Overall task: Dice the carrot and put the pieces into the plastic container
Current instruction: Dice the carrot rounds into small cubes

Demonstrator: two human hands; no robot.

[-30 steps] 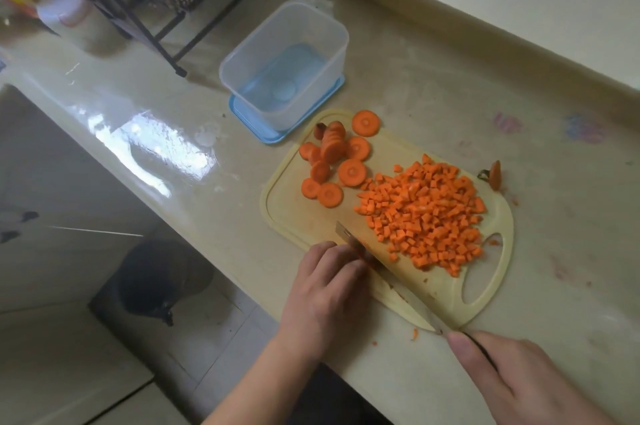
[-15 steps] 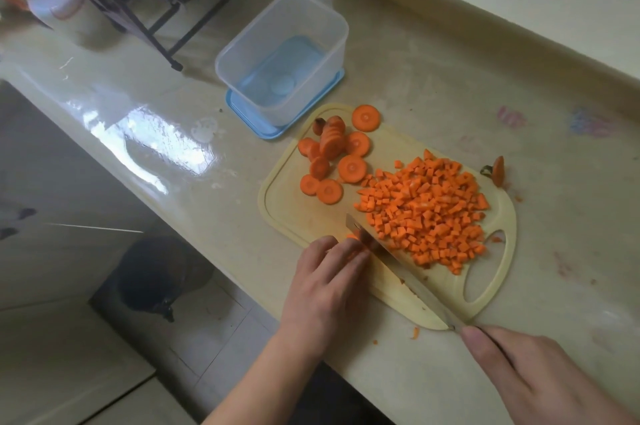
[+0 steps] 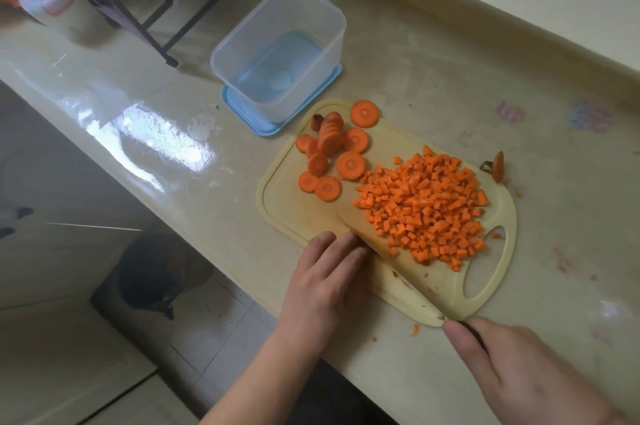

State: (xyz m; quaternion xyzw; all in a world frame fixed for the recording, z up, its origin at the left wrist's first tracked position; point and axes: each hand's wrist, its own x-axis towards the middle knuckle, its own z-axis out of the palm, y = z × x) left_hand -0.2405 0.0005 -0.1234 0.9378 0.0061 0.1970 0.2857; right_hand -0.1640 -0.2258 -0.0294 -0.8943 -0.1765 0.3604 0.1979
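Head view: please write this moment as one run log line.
right hand holds knife | left hand beside blade | diced pile on board | container empty

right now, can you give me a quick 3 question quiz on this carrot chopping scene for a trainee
1. True or false: the clear plastic container standing on its blue lid already holds diced carrot.
2. Which hand grips the knife? A) left hand B) right hand
3. Fill in: on the cream plastic cutting board, the uncut round orange carrot slices lie on the side nearer the ______, while the pile of small orange carrot cubes lies toward the board's handle hole.

Key: 1 false, it holds no carrot; 2 B; 3 container.
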